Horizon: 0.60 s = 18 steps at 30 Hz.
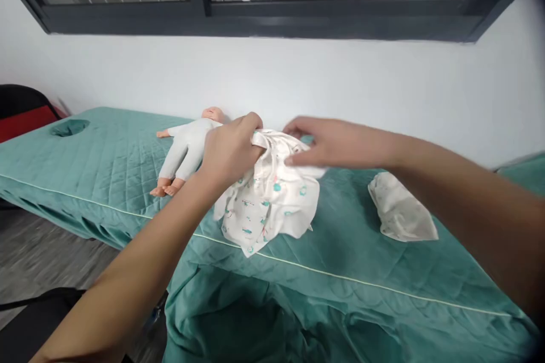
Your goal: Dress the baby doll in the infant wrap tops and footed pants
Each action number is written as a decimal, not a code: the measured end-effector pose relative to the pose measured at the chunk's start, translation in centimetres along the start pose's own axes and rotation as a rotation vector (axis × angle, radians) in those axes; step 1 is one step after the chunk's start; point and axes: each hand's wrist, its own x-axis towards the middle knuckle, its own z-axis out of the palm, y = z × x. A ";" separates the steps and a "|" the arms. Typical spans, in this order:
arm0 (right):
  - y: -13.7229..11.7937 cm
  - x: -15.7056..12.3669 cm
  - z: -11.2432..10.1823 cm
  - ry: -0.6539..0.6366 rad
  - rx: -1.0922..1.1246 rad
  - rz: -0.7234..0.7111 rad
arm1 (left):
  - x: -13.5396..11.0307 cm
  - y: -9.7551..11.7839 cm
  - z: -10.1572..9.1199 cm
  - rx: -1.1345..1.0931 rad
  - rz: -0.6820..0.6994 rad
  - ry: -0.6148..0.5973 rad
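Note:
My left hand is closed on the edge of a white printed baby garment, its fingers partly tucked into the bunched cloth. Small green and red figures dot the fabric, which hangs down over the front of the green quilted bed. At the garment's upper right, my right hand has its thumb and fingers apart, with the cloth beside and behind them. A baby doll in a white bodysuit lies on its back to the left of my left hand, its head toward the wall.
A folded white cloth lies on the bed below my right forearm. The bed cover has a round face hole at the left. Behind the bed rise a white wall and a dark-framed window with bars. A black and red chair stands far left.

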 end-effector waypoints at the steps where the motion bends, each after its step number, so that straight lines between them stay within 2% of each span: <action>1: 0.7 -0.6 0.5 -0.105 0.051 -0.008 | -0.2 0.6 -0.2 0.017 0.003 0.036; 3: 2.3 -1.6 2.4 -0.309 0.188 -0.047 | -0.7 2.0 -0.4 -0.032 -0.002 0.096; 4: 3.0 -2.0 3.7 -0.350 0.242 -0.043 | -1.1 2.8 -0.4 -0.090 -0.018 0.122; 5: 3.6 -2.3 5.1 -0.311 0.268 -0.003 | -1.6 3.5 -0.3 -0.163 -0.050 0.138; 7: 4.5 -2.7 8.1 -0.140 0.313 0.125 | -3.1 4.8 -0.2 -0.343 -0.132 0.126; 9: 4.9 -2.9 10.6 0.007 0.472 0.143 | -4.9 5.2 0.0 -0.545 -0.142 0.015; 11: 4.8 -3.0 12.4 0.138 0.711 0.078 | -6.9 4.7 0.2 -0.687 -0.057 -0.119; 13: 4.5 -3.3 13.7 0.188 0.979 0.039 | -8.9 3.3 0.5 -0.680 -0.042 -0.154; 16: 3.8 -3.4 15.3 0.138 1.231 0.047 | -11.3 0.7 0.8 -0.580 -0.224 -0.137; 18: 3.0 -2.8 16.3 0.090 1.192 0.052 | -12.9 -0.8 0.7 -0.584 -0.372 -0.139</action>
